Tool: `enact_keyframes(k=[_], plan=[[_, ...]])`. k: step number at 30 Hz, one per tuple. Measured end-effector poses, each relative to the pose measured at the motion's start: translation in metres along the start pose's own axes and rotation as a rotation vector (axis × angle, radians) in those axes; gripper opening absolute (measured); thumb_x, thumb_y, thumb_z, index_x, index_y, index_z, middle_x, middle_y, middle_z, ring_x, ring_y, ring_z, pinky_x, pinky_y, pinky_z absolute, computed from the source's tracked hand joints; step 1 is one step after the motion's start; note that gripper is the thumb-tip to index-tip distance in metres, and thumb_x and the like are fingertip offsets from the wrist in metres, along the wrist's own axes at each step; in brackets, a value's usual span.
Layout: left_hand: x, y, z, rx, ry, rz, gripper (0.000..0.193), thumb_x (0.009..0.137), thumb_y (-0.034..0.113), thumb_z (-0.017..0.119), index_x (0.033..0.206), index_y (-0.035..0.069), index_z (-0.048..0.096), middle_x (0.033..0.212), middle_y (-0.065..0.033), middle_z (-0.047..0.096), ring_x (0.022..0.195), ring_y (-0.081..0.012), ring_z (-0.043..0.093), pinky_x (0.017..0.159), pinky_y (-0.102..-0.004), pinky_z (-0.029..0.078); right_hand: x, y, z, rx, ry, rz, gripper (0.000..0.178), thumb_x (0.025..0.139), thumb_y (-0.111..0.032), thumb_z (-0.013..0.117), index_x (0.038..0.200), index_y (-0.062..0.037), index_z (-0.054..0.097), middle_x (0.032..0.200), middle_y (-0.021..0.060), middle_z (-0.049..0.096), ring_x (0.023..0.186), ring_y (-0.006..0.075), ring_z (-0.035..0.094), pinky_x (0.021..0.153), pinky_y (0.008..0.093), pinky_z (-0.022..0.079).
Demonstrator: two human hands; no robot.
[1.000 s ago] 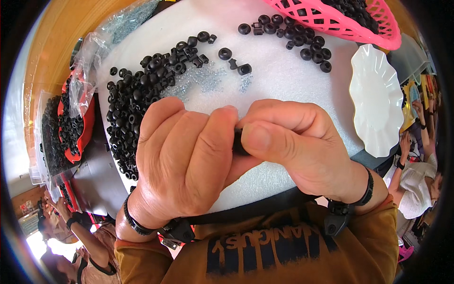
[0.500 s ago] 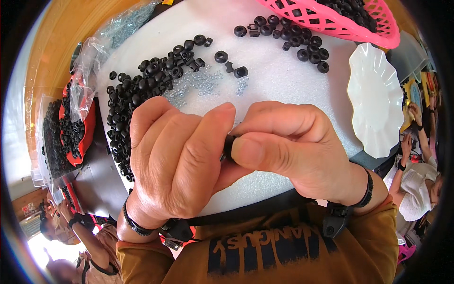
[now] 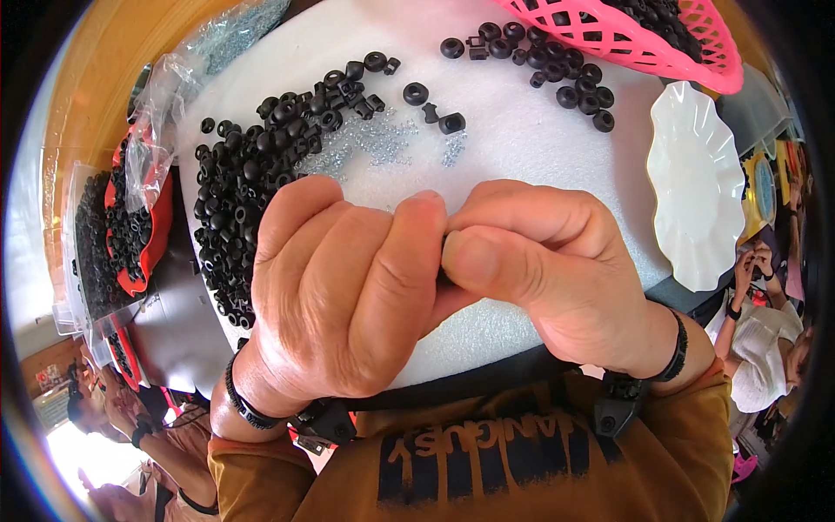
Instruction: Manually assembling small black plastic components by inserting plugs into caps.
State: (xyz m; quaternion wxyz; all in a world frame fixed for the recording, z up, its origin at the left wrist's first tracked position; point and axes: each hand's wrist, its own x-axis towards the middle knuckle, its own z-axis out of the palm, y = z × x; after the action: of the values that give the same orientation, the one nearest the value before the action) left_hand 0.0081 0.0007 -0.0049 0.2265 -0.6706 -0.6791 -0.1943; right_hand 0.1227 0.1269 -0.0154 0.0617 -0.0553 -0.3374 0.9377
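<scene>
Left hand: the left hand (image 3: 344, 291) is curled, its fingertips pressed against those of the right, pinching a small black part between them.
Right hand: the right hand (image 3: 544, 270) is closed the same way, thumb laid flat along the front, gripping the same small black part (image 3: 445, 261).
Held part: only a dark sliver shows in the seam between the fingertips, held up close above the white foam sheet (image 3: 522, 148); probably raised there for a close look while both hands work it.
Axis and heading: too hidden to tell its long axis or which way it points.
Loose stock: a heap of black rubber grommets (image 3: 252, 174) lies on the foam to the left, within easy reach.
Basket: a pink mesh basket (image 3: 644, 39) at the far right holds more grommets.
Dish: a white scalloped dish (image 3: 700, 187) lies right of the foam.
Left tray: a red tray (image 3: 156, 230) holds further black parts.
</scene>
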Motion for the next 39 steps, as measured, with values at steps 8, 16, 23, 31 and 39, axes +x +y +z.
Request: enact_keyframes(k=[8,16,23,31,39], plan=[[0.001,-0.001,-0.001,-0.056,-0.001,-0.011,0.031,0.070,0.018,0.068,0.088,-0.005,0.057,0.080,-0.0129,0.061,0.060,-0.0267,0.052,0.063,-0.0406,0.045,0.003,-0.001,0.001,-0.046,-0.030,-0.016,0.019,0.088,-0.011,0.054,0.095,0.0056,0.059,0.082,0.0070,0.056,0.078,0.0145,0.056,0.072,0.0284,0.049],[0.006,-0.013,-0.001,-0.362,-0.027,-0.099,0.040,0.071,0.028,0.068,0.089,-0.005,0.056,0.083,-0.0135,0.061,0.060,-0.0277,0.050,0.059,-0.0375,0.040,0.000,-0.002,0.004,0.013,0.039,0.026,0.026,0.090,-0.020,0.052,0.098,0.0040,0.059,0.090,0.0051,0.058,0.086,0.0115,0.052,0.080,0.0260,0.042],[0.007,-0.013,-0.008,-0.445,-0.123,-0.178,0.052,0.081,0.045,0.056,0.092,-0.006,0.057,0.083,-0.0128,0.059,0.066,-0.0254,0.050,0.065,-0.0378,0.040,-0.001,-0.006,0.009,-0.064,0.058,0.059,0.027,0.090,-0.025,0.051,0.085,0.0010,0.058,0.081,0.0015,0.054,0.075,0.0075,0.048,0.071,0.0229,0.041],[0.009,-0.019,-0.013,-0.788,-0.145,-0.423,0.036,0.087,0.033,0.047,0.088,0.000,0.059,0.082,-0.0097,0.056,0.079,-0.0218,0.049,0.076,-0.0347,0.038,-0.002,-0.013,0.005,-0.148,0.053,0.100,0.027,0.091,-0.025,0.050,0.085,0.0000,0.057,0.079,0.0016,0.052,0.072,0.0088,0.046,0.068,0.0231,0.039],[0.008,-0.029,-0.002,-0.756,-0.013,-0.158,0.029,0.081,0.028,0.060,0.086,-0.001,0.060,0.069,-0.0086,0.055,0.057,-0.0215,0.049,0.053,-0.0309,0.038,-0.001,-0.013,0.000,-0.167,-0.026,0.148,0.027,0.091,-0.026,0.049,0.084,-0.0013,0.056,0.079,0.0002,0.050,0.073,0.0085,0.045,0.069,0.0232,0.039]])
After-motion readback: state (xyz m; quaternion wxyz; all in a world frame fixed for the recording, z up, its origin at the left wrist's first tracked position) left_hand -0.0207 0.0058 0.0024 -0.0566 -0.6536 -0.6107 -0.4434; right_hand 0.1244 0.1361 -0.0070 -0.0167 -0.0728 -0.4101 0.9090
